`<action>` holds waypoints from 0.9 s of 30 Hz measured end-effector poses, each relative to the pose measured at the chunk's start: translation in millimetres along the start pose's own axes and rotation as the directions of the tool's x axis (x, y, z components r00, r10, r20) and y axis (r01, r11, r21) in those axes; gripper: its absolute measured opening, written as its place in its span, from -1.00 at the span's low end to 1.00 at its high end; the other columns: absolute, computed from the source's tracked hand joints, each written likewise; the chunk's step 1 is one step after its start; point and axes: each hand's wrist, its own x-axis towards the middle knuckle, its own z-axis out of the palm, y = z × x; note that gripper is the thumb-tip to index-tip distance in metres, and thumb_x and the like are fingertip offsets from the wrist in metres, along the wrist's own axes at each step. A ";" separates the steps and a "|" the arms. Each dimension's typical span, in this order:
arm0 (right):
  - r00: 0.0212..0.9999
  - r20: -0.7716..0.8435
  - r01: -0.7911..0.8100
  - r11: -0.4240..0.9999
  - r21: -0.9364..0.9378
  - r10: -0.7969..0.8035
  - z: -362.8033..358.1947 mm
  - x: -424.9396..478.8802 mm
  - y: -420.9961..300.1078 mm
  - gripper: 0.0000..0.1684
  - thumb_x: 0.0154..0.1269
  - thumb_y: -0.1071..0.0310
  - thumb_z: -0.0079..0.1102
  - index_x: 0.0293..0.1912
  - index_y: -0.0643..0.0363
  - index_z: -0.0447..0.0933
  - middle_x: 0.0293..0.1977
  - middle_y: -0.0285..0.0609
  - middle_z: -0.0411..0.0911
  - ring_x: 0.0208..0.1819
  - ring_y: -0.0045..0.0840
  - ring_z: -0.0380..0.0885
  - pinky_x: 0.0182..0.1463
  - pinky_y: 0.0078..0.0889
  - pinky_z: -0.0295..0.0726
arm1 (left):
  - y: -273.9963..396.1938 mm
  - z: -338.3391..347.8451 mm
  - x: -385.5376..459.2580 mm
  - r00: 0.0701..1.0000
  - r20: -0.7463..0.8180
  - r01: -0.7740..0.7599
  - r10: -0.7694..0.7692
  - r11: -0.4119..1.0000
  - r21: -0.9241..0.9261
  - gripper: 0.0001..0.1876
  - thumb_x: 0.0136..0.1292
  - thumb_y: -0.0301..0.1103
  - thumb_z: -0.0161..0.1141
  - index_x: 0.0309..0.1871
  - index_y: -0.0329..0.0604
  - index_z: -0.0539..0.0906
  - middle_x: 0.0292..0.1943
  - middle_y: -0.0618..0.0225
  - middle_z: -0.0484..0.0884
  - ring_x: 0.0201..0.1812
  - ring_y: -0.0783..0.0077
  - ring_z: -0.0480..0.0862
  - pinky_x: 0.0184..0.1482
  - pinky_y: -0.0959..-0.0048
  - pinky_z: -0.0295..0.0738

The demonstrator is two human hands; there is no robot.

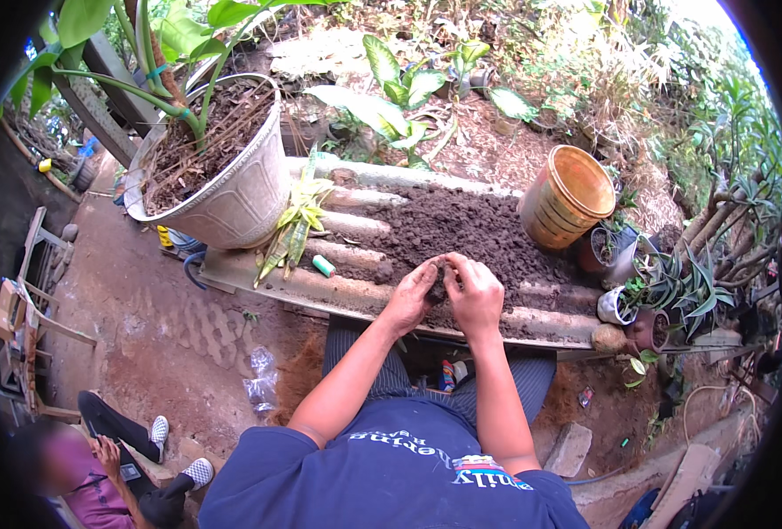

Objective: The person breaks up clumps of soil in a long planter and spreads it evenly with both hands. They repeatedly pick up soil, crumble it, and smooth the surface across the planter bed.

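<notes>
Dark, crumbly soil [457,225] lies heaped on a corrugated sheet [351,291] in front of me. Over the heap's near edge, my left hand [412,296] and my right hand [477,291] meet at the fingertips around a clump of soil [438,281]. Whether something else is inside the clump cannot be told. Left of the hands, a small green roll [323,266] rests on the sheet, beside cut variegated snake plant leaves [295,241]. An orange-brown plastic bucket [553,205] stands tilted at the heap's right side, its inside empty of soil as far as visible.
A large grey pot [232,198] with a leafy plant stands at the left end. Several small pots, including a white one [612,305], and a round brown object [608,338] crowd the right end. Another person [93,463] sits at lower left. A concrete block [568,449] lies on the ground.
</notes>
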 end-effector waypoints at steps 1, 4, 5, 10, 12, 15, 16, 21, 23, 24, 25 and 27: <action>0.998 -0.021 -0.060 0.998 0.018 0.061 -0.5 -0.7 3.7 -0.75 0.26 0.49 0.43 -0.05 0.15 0.68 -0.22 -0.11 0.77 -0.21 -0.26 0.77 -0.11 -0.24 0.73 | 2.0 3.0 -0.7 1.000 -0.017 0.007 -0.007 1.000 0.003 -0.50 0.67 -0.05 0.03 0.51 -0.08 0.46 0.30 0.42 0.61 0.25 0.53 0.61 0.26 0.39 0.60; 0.972 -0.077 -0.214 0.972 0.102 0.222 -10.9 3.8 12.9 -0.73 0.30 0.41 0.46 -0.01 0.13 0.67 -0.29 -0.09 0.76 -0.23 -0.23 0.79 -0.14 -0.21 0.73 | 3.2 -1.7 -1.0 0.996 0.090 0.029 -0.019 0.993 -0.118 -0.51 0.67 -0.04 0.04 0.48 -0.09 0.47 0.24 0.35 0.66 0.19 0.51 0.65 0.25 0.39 0.60; 0.950 -0.053 -0.290 0.933 0.212 0.307 -17.4 5.7 13.2 -0.78 0.33 0.47 0.44 -0.05 0.20 0.67 -0.27 -0.11 0.79 -0.24 -0.40 0.81 -0.10 -0.35 0.73 | 3.2 -2.5 -0.8 0.996 0.085 0.022 -0.009 0.989 -0.148 -0.51 0.67 -0.05 0.03 0.49 -0.09 0.46 0.23 0.33 0.67 0.17 0.49 0.66 0.24 0.38 0.61; 0.883 0.148 -0.456 0.741 0.493 0.445 -34.4 3.0 4.4 -0.81 0.35 0.57 0.38 -0.05 0.33 0.66 -0.26 -0.16 0.79 -0.19 -0.64 0.74 -0.05 -0.49 0.70 | 0.0 -3.8 0.2 0.997 0.071 -0.002 0.023 0.960 -0.280 -0.52 0.68 -0.09 0.01 0.50 -0.10 0.43 0.23 0.26 0.67 0.15 0.41 0.68 0.24 0.30 0.63; 0.850 0.195 -0.515 0.699 0.496 0.489 -31.6 -4.7 -2.8 -0.83 0.36 0.59 0.37 -0.06 0.33 0.65 -0.22 -0.25 0.75 -0.17 -0.68 0.71 -0.02 -0.56 0.69 | -4.3 -3.0 1.8 0.998 0.042 -0.026 0.040 0.952 -0.304 -0.53 0.69 -0.11 0.00 0.51 -0.09 0.42 0.25 0.24 0.66 0.19 0.38 0.68 0.29 0.28 0.61; 0.866 0.170 -0.494 0.753 0.435 0.470 -19.2 -12.7 -9.1 -0.80 0.35 0.62 0.33 -0.04 0.36 0.66 -0.23 -0.18 0.78 -0.20 -0.65 0.73 -0.04 -0.51 0.72 | -11.4 2.4 4.2 0.998 -0.014 -0.063 0.062 0.946 -0.316 -0.53 0.70 -0.14 -0.04 0.54 -0.10 0.37 0.31 0.17 0.60 0.27 0.27 0.64 0.33 0.15 0.61; 0.867 0.163 -0.492 0.763 0.420 0.470 -15.6 -14.4 -13.0 -0.80 0.34 0.62 0.33 -0.04 0.36 0.67 -0.24 -0.15 0.79 -0.20 -0.64 0.75 -0.05 -0.49 0.73 | -12.8 4.2 4.4 0.997 -0.037 -0.079 0.071 0.946 -0.315 -0.52 0.71 -0.15 -0.05 0.55 -0.10 0.34 0.33 0.14 0.57 0.29 0.22 0.63 0.34 0.10 0.61; 0.853 0.210 -0.522 0.763 0.381 0.479 -3.1 -19.2 -19.3 -0.73 0.30 0.57 0.38 0.00 0.34 0.66 -0.26 0.02 0.78 -0.23 -0.40 0.83 -0.11 -0.36 0.78 | -15.9 5.5 0.4 0.996 -0.004 -0.088 0.092 0.939 -0.332 -0.53 0.71 -0.15 -0.06 0.53 -0.12 0.35 0.33 0.12 0.58 0.35 0.16 0.60 0.39 -0.01 0.59; 0.853 0.223 -0.522 0.778 0.350 0.472 -3.5 -16.0 -20.4 -0.73 0.28 0.57 0.39 -0.01 0.34 0.65 -0.27 0.00 0.79 -0.24 -0.42 0.83 -0.12 -0.38 0.78 | -16.2 3.5 0.8 0.996 0.004 -0.087 0.094 0.929 -0.361 -0.54 0.71 -0.16 -0.07 0.53 -0.13 0.34 0.33 0.12 0.58 0.36 0.13 0.59 0.38 -0.02 0.61; 0.851 0.232 -0.525 0.783 0.333 0.471 -4.2 -15.5 -20.9 -0.72 0.27 0.57 0.40 -0.02 0.34 0.64 -0.27 -0.01 0.79 -0.25 -0.43 0.83 -0.12 -0.39 0.78 | -16.7 3.4 -0.1 0.994 0.009 -0.099 0.108 0.936 -0.337 -0.53 0.72 -0.13 -0.09 0.53 -0.14 0.34 0.32 0.12 0.58 0.35 0.14 0.59 0.40 0.01 0.58; 0.849 0.243 -0.526 0.786 0.324 0.468 -4.9 -13.1 -20.9 -0.72 0.27 0.57 0.40 -0.02 0.33 0.63 -0.28 -0.02 0.79 -0.26 -0.44 0.82 -0.13 -0.39 0.78 | -16.8 2.2 -0.5 0.994 -0.001 -0.100 0.107 0.932 -0.347 -0.53 0.73 -0.13 -0.12 0.53 -0.14 0.35 0.33 0.11 0.56 0.35 0.13 0.59 0.40 0.02 0.59; 0.846 0.264 -0.529 0.792 0.304 0.463 -6.2 -6.8 -19.9 -0.72 0.26 0.57 0.40 -0.03 0.32 0.61 -0.30 -0.05 0.78 -0.28 -0.46 0.82 -0.14 -0.40 0.78 | -17.8 -1.7 0.1 0.994 -0.021 -0.103 0.103 0.924 -0.368 -0.54 0.74 -0.13 -0.16 0.52 -0.16 0.35 0.34 0.09 0.54 0.34 0.12 0.59 0.40 0.06 0.59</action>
